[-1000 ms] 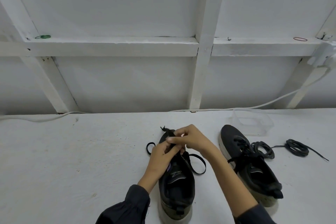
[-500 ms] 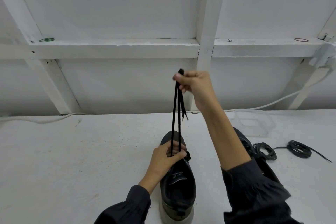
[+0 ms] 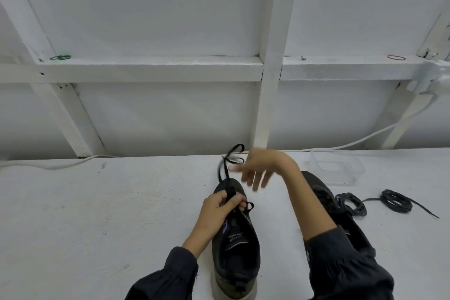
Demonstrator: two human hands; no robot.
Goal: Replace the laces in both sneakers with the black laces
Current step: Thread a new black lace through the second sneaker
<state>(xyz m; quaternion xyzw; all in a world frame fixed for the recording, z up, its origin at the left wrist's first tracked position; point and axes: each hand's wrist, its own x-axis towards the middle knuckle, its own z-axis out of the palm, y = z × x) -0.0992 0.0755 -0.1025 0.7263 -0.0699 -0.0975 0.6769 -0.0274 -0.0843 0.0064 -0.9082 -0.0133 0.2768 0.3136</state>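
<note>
A black sneaker [image 3: 235, 246] lies on the white table with its toe pointing away from me. My left hand [image 3: 219, 207] pinches the black lace [image 3: 227, 170] where it leaves the sneaker's front eyelets. The lace's free ends curl loosely in the air above the toe. My right hand [image 3: 261, 169] hovers blurred above the toe with fingers spread, holding nothing. A second black sneaker [image 3: 341, 214] lies to the right, partly hidden by my right arm. Two coils of dark lace lie right of it, one coil [image 3: 351, 203] beside the shoe and the other coil [image 3: 397, 200] farther right.
A clear plastic container [image 3: 337, 168] stands behind the right sneaker near the wall. A white cable [image 3: 365, 139] runs along the table's back edge. White wooden framing rises behind the table, with rubber bands on its ledge.
My right hand had pulled the lace ends high above the sneaker; it has now let go and dropped down, and the lace ends fall slack. My left hand keeps its pinch.
</note>
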